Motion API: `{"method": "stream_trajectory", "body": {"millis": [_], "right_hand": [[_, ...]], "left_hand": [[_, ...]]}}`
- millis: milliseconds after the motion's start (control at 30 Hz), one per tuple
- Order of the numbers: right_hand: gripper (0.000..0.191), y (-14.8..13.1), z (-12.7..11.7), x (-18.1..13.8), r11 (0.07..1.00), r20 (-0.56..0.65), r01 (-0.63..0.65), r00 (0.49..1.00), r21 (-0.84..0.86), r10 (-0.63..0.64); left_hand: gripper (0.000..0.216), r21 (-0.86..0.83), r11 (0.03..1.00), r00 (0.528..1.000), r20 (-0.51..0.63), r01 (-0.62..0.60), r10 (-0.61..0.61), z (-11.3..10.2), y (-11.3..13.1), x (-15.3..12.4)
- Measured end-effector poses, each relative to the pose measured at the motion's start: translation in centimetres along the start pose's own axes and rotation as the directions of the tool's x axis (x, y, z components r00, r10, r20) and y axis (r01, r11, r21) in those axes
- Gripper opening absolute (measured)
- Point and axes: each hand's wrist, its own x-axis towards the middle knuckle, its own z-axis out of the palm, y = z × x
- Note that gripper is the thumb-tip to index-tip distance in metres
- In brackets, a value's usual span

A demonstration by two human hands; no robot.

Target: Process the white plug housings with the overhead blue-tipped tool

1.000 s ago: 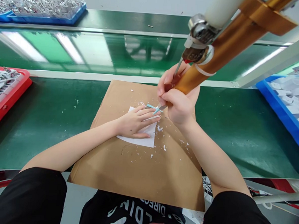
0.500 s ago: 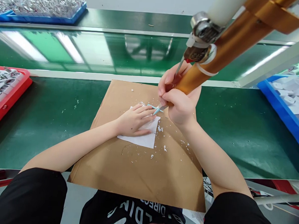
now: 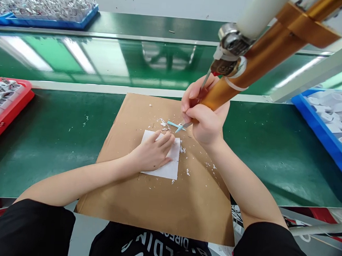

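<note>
My right hand is wrapped round a thick orange-gold cylindrical tool, held slanted over the cardboard. A metal lever runs along the tool beside my fingers. Its narrow, light blue tip points down and left, close to a thin light blue strip on the board. Palm down, my left hand rests on a white sheet with its fingers bent and holds nothing. The fingertips lie near the sheet's far right corner, just short of the tool tip. White shavings are scattered around.
Brown cardboard lies on the green worktop. A red tray of white parts stands at left, a blue tray of white parts at right. Another blue tray sits on the back shelf.
My left hand has slid toward me with the white sheet under it, and its fingers have gone from stretched to bent. My right hand and the tool have hardly moved.
</note>
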Motion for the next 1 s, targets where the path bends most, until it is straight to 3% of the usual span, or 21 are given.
{"method": "stream_trajectory", "body": {"millis": [167, 333, 500, 700, 1000], "right_hand": [[0.023, -0.1, 0.0, 0.0, 1.000, 0.005, 0.002, 1.000, 0.025, -0.002], [0.022, -0.1, 0.1, -0.1, 1.000, -0.002, -0.019, 1.000, 0.017, 0.019], [0.019, 0.0, 0.0, -0.1, 1.000, 0.010, 0.000, 1.000, -0.012, 0.000], [0.017, 0.0, 0.1, -0.1, 0.999, 0.010, -0.022, 1.000, -0.048, 0.023], [0.019, 0.0, 0.1, -0.1, 0.999, -0.005, -0.031, 1.000, -0.041, 0.030]], "left_hand": [[0.053, -0.055, 0.998, 0.992, 0.122, 0.030, -0.023, -0.7, 0.5, 0.3], [0.055, 0.018, 1.000, 0.980, 0.196, 0.022, -0.025, -1.5, 1.3, 0.4], [0.058, 0.118, 0.993, 0.984, 0.177, -0.001, -0.020, -1.4, 2.4, 0.0], [0.059, 0.083, 0.997, 0.971, 0.240, -0.004, -0.016, -1.8, 2.4, 0.2], [0.052, -0.007, 1.000, 0.990, 0.137, 0.021, -0.020, -1.3, 2.5, 0.0]]}}
